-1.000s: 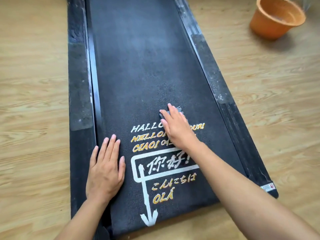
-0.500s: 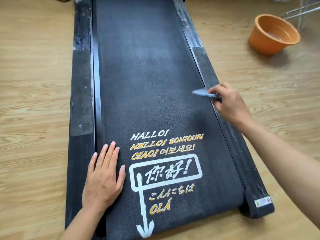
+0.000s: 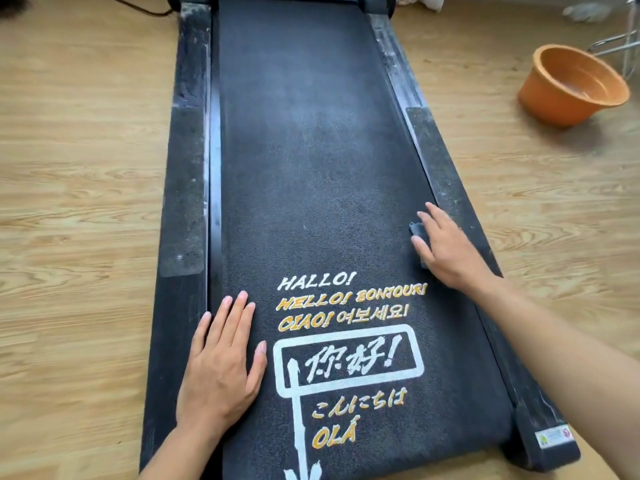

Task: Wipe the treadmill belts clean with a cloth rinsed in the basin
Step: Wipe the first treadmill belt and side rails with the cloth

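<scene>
Pressing dark cloth onto treadmill belt, right edge: right hand, fingers straight. By left edge, left hand flat, fingers straight. Off right, orange basin on floor.

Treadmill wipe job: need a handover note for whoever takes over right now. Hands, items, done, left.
Left hand: open, flat on the belt near its left edge, holding nothing.
Right hand: open, fingers straight, pressing the cloth onto the belt's right edge.
Basin: orange, on the floor to the far right of the treadmill.
Done: unclear how much is wiped. The belt's middle stretch looks hazy grey.
Left: likely the middle and far belt. The left rail and right rail show whitish dust at the far end. Rinse the cloth as needed.
</scene>
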`<state>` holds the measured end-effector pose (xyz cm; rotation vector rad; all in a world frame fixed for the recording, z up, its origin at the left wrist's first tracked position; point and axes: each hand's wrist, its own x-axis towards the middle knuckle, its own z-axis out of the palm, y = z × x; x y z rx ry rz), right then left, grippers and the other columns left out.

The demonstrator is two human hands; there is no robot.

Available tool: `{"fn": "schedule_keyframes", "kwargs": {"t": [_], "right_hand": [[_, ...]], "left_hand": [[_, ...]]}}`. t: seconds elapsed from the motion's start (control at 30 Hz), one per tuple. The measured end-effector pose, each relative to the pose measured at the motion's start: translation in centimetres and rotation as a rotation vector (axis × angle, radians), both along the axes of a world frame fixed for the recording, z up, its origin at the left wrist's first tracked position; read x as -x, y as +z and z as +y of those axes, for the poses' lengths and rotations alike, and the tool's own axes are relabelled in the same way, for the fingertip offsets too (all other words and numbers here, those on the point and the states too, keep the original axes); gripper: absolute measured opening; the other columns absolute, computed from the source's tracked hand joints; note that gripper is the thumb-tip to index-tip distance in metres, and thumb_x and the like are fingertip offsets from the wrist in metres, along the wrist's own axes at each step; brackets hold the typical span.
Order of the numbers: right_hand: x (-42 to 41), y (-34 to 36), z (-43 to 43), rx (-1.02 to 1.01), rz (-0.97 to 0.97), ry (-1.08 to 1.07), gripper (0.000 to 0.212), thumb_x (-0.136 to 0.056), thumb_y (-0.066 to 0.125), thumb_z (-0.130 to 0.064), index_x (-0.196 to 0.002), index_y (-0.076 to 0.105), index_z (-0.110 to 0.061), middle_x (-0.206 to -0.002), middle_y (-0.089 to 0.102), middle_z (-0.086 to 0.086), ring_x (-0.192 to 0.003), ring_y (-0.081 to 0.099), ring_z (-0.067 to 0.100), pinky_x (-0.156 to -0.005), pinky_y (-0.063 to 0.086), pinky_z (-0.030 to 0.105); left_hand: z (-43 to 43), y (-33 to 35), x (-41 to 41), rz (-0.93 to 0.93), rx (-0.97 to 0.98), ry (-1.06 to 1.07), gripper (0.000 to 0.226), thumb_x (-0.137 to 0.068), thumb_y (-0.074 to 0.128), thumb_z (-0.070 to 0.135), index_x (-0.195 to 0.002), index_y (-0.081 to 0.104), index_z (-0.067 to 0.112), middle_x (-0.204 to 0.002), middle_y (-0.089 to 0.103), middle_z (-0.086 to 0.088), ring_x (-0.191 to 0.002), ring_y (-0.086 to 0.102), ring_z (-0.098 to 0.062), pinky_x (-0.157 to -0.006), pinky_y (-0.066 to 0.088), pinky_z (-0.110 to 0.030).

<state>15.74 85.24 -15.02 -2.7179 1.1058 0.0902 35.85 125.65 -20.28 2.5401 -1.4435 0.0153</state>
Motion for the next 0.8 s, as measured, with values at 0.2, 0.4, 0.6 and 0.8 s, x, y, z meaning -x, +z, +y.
{"fn": "schedule_keyframes", "kwargs": {"t": [0.2,0.4,0.6,0.8], "right_hand": [[-6.1,-3.6,5.8,0.034,0.006,-0.297,0.107,-0.094,0.021,-0.082,-0.165,0.008,-0.004,-0.174,0.002,0.014,-0.162,-0.001,0.025,-0.131,0.001,0.044],[-20.2,-3.0,17.2,-0.041,-0.083,-0.031,0.093,-0.099,0.025,-0.065,-0.165,0.006,-0.003,-0.174,-0.001,0.016,-0.161,-0.006,0.026,-0.130,-0.003,0.044],[-23.1,-4.3,27.6,-0.082,-0.080,0.370,0.084,-0.104,0.028,-0.055,-0.165,0.004,-0.002,-0.174,-0.004,0.016,-0.161,-0.010,0.023,-0.130,-0.006,0.041],[-14.7,-3.1,18.6,-0.041,-0.032,0.295,0.091,-0.102,0.023,-0.072,-0.167,0.005,-0.012,-0.175,-0.004,0.004,-0.161,-0.011,0.016,-0.130,-0.004,0.039]], "left_hand": [[-0.1,0.2,0.0,0.030,0.052,-0.003,0.062,-0.103,0.040,0.038,-0.159,0.042,0.011,-0.172,0.028,-0.001,-0.159,0.025,-0.020,-0.126,0.027,-0.052],[0.4,1.5,-0.3,0.235,0.380,0.501,0.047,-0.093,0.049,0.018,-0.140,0.055,0.018,-0.160,0.046,-0.001,-0.151,0.041,-0.023,-0.125,0.019,-0.052],[1.0,0.7,0.1,0.287,0.325,0.790,0.051,-0.095,0.059,0.003,-0.144,0.048,0.007,-0.159,0.042,-0.015,-0.139,0.046,-0.042,-0.106,0.040,-0.059],[1.2,-0.1,0.3,0.234,0.237,0.792,0.050,-0.097,0.051,0.009,-0.147,0.044,0.009,-0.156,0.039,-0.022,-0.124,0.049,-0.055,-0.100,0.039,-0.067]]}}
